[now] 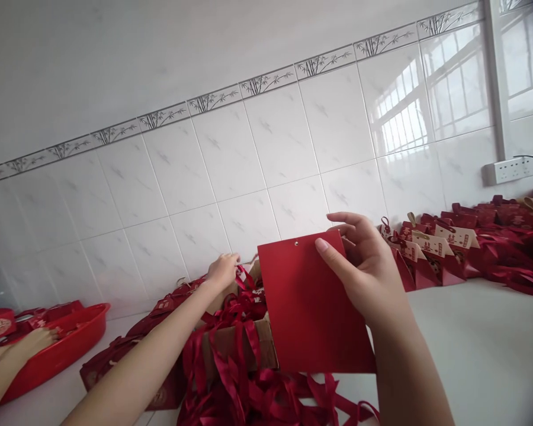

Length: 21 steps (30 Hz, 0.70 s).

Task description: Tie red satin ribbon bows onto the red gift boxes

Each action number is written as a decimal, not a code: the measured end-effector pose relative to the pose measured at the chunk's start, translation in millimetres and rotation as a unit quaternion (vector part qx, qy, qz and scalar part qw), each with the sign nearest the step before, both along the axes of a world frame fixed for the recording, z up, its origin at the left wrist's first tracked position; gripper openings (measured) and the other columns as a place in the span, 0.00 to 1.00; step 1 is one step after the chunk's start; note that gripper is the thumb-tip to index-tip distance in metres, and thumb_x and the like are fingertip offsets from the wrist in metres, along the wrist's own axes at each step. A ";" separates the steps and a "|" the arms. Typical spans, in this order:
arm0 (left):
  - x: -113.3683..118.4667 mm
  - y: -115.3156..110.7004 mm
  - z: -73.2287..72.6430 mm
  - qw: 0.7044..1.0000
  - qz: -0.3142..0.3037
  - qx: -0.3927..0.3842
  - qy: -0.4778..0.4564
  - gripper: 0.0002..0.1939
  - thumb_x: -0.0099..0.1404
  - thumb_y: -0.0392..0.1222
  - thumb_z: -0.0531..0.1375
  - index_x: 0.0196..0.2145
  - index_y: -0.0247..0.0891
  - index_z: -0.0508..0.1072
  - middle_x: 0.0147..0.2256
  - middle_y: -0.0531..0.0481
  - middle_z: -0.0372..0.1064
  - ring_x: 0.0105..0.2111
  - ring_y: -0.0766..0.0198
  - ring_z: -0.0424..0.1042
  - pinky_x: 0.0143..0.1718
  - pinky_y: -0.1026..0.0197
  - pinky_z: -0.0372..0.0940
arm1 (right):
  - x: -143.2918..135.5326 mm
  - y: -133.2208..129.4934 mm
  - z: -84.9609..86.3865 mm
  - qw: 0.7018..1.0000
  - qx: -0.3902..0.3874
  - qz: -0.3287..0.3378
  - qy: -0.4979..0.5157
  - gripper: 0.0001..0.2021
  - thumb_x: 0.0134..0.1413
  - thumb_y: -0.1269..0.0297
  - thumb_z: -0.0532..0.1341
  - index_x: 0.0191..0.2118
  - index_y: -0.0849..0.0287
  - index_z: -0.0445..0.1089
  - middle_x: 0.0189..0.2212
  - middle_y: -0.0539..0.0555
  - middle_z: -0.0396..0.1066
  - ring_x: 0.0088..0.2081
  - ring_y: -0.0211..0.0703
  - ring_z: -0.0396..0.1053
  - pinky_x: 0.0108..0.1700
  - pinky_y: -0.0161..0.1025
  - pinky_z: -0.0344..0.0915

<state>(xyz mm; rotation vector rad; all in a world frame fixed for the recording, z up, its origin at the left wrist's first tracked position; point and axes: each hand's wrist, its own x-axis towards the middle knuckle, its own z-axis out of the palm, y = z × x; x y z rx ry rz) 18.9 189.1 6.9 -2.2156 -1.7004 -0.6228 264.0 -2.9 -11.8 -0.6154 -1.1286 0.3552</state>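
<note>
Pinching the red card (313,313) near its top right corner between thumb and fingers, the right hand (366,272) holds it up before the carton (267,342). The left hand (223,270), its fingers closed on a ribbon (244,276), is at the carton's far side. More ribbons spill onto the tabletop (462,337). Gift boxes (457,238) stand at right; another person's hand (39,341) is at a red basin (86,332).

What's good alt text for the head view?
A right hand holds up a red card; the left hand seems to pinch ribbon at a cardboard box heaped with red ribbons. Red gift boxes stand at right; at left, another person's hand is over a red basin.
</note>
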 end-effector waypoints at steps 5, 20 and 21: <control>-7.2 -62.9 8.1 0.984 -0.042 0.040 -0.167 0.13 0.61 0.48 0.62 0.33 0.34 0.74 0.33 0.44 0.75 0.33 0.59 0.73 0.36 0.59 0.69 | -4.9 6.2 -2.2 1.000 -0.014 0.009 -0.010 0.16 0.53 0.58 0.64 0.48 0.50 0.64 0.32 0.48 0.62 0.29 0.33 0.62 0.27 0.29 0.62; -3.0 -149.5 -6.7 0.733 -0.287 -0.027 -0.616 0.16 0.58 0.49 0.64 0.37 0.39 0.64 0.29 0.56 0.67 0.18 0.71 0.67 0.16 0.69 0.60 | -19.8 -6.5 -2.2 0.993 -0.099 -0.043 -0.045 0.15 0.50 0.52 0.65 0.42 0.53 0.72 0.20 0.49 0.64 0.21 0.38 0.64 0.19 0.32 0.61; -1.6 -151.6 -7.3 0.712 -0.291 -0.025 -0.639 0.17 0.57 0.48 0.64 0.40 0.40 0.64 0.29 0.56 0.67 0.17 0.71 0.66 0.16 0.69 0.60 | -25.1 -6.1 -2.4 0.994 -0.099 -0.017 -0.052 0.14 0.50 0.52 0.65 0.41 0.53 0.72 0.22 0.50 0.67 0.23 0.39 0.67 0.21 0.33 0.64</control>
